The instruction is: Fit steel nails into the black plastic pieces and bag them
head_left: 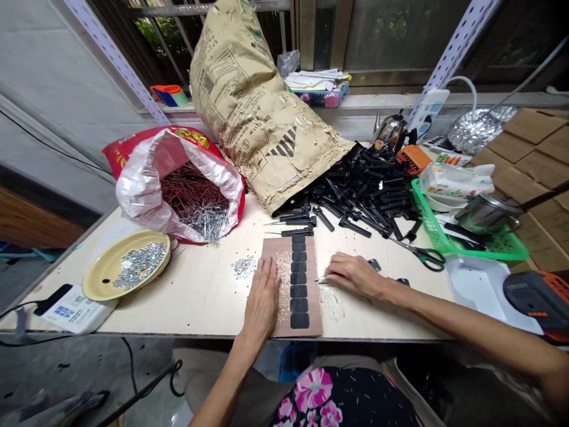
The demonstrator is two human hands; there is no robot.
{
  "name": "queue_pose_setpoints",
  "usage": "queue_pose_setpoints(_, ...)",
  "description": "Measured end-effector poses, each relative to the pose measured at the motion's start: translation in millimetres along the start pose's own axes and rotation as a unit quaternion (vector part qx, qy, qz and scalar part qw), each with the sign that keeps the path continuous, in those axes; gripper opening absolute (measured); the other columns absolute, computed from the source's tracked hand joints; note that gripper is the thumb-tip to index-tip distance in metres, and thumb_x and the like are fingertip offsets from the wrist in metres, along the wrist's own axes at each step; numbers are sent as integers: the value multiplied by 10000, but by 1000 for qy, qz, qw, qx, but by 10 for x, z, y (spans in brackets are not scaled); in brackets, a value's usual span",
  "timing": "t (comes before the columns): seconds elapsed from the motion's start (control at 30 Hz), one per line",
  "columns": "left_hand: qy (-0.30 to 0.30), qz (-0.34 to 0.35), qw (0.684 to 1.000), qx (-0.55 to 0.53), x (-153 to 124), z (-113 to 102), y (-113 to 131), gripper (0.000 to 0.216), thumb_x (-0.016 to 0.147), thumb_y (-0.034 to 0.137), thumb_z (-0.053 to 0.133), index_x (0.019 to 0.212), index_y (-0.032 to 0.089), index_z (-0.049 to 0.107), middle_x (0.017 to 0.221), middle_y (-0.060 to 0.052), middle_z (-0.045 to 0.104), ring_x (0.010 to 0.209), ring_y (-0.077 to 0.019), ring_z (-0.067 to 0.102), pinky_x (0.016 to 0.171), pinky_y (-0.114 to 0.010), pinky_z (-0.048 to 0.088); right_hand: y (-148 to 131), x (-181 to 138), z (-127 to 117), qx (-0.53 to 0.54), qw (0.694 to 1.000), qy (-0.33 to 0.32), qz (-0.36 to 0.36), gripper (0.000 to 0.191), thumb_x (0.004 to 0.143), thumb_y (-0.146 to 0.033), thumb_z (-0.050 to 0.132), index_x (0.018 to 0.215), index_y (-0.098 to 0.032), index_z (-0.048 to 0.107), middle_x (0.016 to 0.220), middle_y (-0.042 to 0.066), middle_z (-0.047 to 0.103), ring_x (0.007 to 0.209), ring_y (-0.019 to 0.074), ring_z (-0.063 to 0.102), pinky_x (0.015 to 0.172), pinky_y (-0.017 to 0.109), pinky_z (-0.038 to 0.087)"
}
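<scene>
My left hand [262, 296] lies flat, fingers stretched out, on the left part of a brown board [284, 328]. A column of black rounded-square pieces [299, 291] runs down this board, and pale specks are scattered beside them. To the right of the board, my right hand [355, 274] is closed in a pinch. A short, thin, light-coloured thing [320, 280] sticks out from its fingertips towards the board's edge; its kind is too small to make out. Small shiny metal pieces [244, 267] lie in a loose pile left of my left hand.
Black plastic parts [368, 190] spill from a big paper sack [271, 118]. A red-and-white bag [146, 178] holds long screws or nails. Left stands a yellow plate [100, 267] of metal pieces; right are scissors [429, 258], a green basket [502, 252] and a power tool [540, 302].
</scene>
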State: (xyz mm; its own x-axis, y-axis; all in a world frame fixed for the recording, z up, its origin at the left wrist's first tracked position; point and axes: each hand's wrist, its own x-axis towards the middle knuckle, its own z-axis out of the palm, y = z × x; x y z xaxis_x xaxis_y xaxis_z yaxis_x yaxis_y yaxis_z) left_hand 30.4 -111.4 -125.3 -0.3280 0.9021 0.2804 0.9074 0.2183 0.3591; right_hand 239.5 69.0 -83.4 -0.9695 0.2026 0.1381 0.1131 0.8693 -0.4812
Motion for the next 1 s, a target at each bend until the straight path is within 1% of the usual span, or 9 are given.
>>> queue_pose_setpoints(0.1, -1, -8, 1000, -5, -19, 11, -14, 470, 953, 253, 290, 1401, 120, 337, 1461, -159, 346, 1389, -242, 199, 1100, -477, 293, 117, -309, -240, -30, 996, -52, 66, 290, 936, -365, 446, 856, -192, 664, 816, 44, 619, 759, 143, 546, 622, 246, 396)
queue_pose_setpoints(0.2, -3, -16, 1000, -18, -33, 36, -19, 474, 951, 259, 299, 1406, 132, 329, 1470, -149, 335, 1388, -242, 205, 1100, -482, 289, 154, -285, -422, -57, 994, -39, 90, 277, 918, -384, 477, 831, -210, 675, 805, 41, 630, 758, 149, 556, 655, 257, 401)
queue_pose_setpoints(0.27, -2, -23, 999, -32, -35, 37, -2, 472, 946, 267, 315, 1401, 142, 340, 1468, -143, 341, 1383, -249, 224, 1096, -492, 292, 137, -2, -456, -74, 995, 12, 70, 282, 927, -370, 464, 846, -199, 673, 826, 51, 636, 768, 151, 556, 671, 258, 398)
queue_pose_setpoints(0.37, 15, -36, 997, -64, -26, -37, 25, 446, 939, 268, 338, 1369, 169, 400, 1468, -121, 350, 1370, -254, 268, 1086, -475, 318, 87, 692, -358, -104, 992, 66, 22, 270, 932, -354, 459, 897, -187, 669, 868, 59, 645, 800, 154, 551, 702, 256, 390)
queue_pose_setpoints(0.47, 79, -78, 991, -71, -9, -227, -61, 391, 935, 262, 348, 1282, 184, 510, 1394, -117, 443, 1292, -251, 399, 1040, -446, 383, 37, 1402, -151, -154, 987, 21, 32, 286, 939, -352, 443, 902, -180, 669, 899, 60, 656, 861, 161, 557, 727, 246, 379)
queue_pose_setpoints(0.53, 132, -122, 983, -42, -2, -386, -219, 353, 926, 279, 375, 1184, 175, 591, 1226, -130, 560, 1146, -265, 504, 961, -450, 438, 19, 1745, -7, -190, 979, -31, 72, 289, 927, -351, 456, 895, -161, 671, 932, 76, 664, 892, 172, 569, 709, 238, 375)
queue_pose_setpoints(0.6, 150, -156, 976, -1, -1, -522, -427, 325, 907, 310, 422, 1083, 160, 650, 1024, -128, 615, 982, -277, 538, 858, -444, 470, 23, 1955, 113, -209, 970, -64, 102, 270, 901, -314, 484, 882, -123, 673, 938, 111, 669, 882, 189, 587, 678, 240, 375)
queue_pose_setpoints(0.77, 105, -153, 982, 26, 16, -609, -816, 287, 889, 321, 463, 986, 180, 693, 840, -96, 618, 829, -259, 513, 737, -385, 456, 81, 2074, 269, -226, 963, -90, 114, 250, 879, -190, 443, 891, -72, 663, 898, 167, 675, 829, 215, 617, 652, 265, 381)
queue_pose_setpoints(1.0, 59, -121, 990, 42, 135, -548, -861, 263, 891, 261, 441, 961, 186, 684, 801, -85, 582, 806, -241, 512, 681, -352, 446, 30, 1965, 194, -238, 962, -85, 104, 239, 900, -164, 397, 928, -112, 628, 926, 139, 671, 816, 206, 625, 647, 267, 387)
